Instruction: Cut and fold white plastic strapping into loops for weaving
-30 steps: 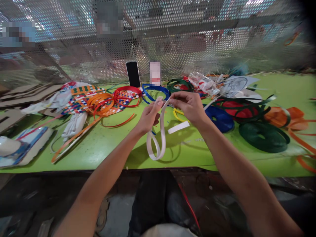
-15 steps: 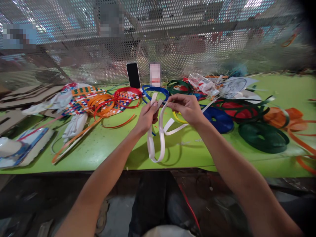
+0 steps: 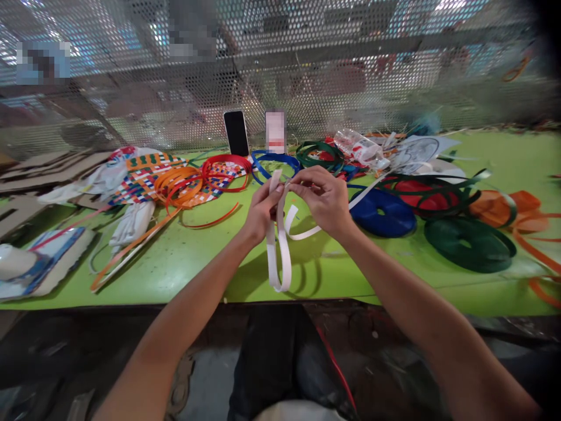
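Note:
A long white ribbon [image 3: 284,257] hangs in a narrow loop below both hands, over the front of the green table. My left hand [image 3: 262,207] is closed on it, with one end poking up past the thumb. Thumb and fingers of my right hand [image 3: 322,193] pinch the ribbon close beside the left fingertips, so the two hands nearly touch. Another stretch of white ribbon curls behind the right hand and runs off toward the right. A roll of blue ribbon [image 3: 394,222] lies just right of my right wrist.
Orange ribbon coils [image 3: 179,190] and a red coil [image 3: 225,172] lie on the left by a multicoloured woven piece [image 3: 149,184]. A green roll [image 3: 468,245] is at the right. Two phones, one a black phone [image 3: 236,133], stand against the perforated metal screen [image 3: 350,111].
My right hand has moved left and slightly down, up against my left hand. The hanging white loop has narrowed, and the free curl behind has shifted left.

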The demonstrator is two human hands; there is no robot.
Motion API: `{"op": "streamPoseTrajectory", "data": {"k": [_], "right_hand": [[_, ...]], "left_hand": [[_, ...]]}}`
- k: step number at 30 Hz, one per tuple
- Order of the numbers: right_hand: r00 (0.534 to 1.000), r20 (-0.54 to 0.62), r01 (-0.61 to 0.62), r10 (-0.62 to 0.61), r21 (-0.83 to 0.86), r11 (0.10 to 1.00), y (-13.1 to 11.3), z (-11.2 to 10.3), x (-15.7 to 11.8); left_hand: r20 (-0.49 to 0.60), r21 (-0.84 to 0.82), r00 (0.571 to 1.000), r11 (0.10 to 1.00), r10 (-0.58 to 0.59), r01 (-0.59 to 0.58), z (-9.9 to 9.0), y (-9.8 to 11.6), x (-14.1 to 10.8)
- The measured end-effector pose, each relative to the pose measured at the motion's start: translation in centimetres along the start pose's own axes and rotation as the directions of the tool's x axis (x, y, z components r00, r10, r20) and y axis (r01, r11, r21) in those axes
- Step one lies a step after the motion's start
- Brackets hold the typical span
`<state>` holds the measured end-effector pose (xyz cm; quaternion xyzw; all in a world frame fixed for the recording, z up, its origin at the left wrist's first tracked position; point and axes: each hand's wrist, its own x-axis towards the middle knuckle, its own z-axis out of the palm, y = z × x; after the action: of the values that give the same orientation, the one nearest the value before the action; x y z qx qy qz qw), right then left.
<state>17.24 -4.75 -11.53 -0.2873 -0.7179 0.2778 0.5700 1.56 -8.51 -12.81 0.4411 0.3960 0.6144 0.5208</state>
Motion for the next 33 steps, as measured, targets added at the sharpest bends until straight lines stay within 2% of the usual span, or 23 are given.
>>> {"op": "streamPoseTrajectory", "data": {"k": [10, 17, 23, 28, 33], "right_hand": [[0.999, -0.050, -0.007, 0.007, 0.006, 1.000, -0.2, -0.3, 0.2], [0.995, -0.098, -0.006, 0.004, -0.014, 1.000, 0.2, 0.2, 0.1], [0.985, -0.173, -0.002, 0.014, 0.066, 0.998, 0.6, 0.9, -0.3], [0.975, -0.217, -0.040, 0.047, 0.038, 0.998, 0.4, 1.3, -0.7], [0.978, -0.202, -0.048, 0.054, 0.036, 0.998, 0.7, 1.6, -1.1]], "left_hand": [[0.068, -0.035, 0.998, 0.999, 0.018, -0.016, -0.3, 0.4, 0.1], [0.005, -0.070, 0.999, 0.997, 0.036, -0.035, 0.2, 0.5, -0.1], [0.003, -0.102, 0.999, 0.994, 0.047, -0.046, 0.3, 0.1, -0.1], [-0.059, -0.048, 0.997, 0.998, 0.039, -0.042, 0.5, 0.0, -0.4], [-0.090, 0.018, 0.994, 0.998, 0.059, -0.058, 0.8, 0.3, -0.6]]}}
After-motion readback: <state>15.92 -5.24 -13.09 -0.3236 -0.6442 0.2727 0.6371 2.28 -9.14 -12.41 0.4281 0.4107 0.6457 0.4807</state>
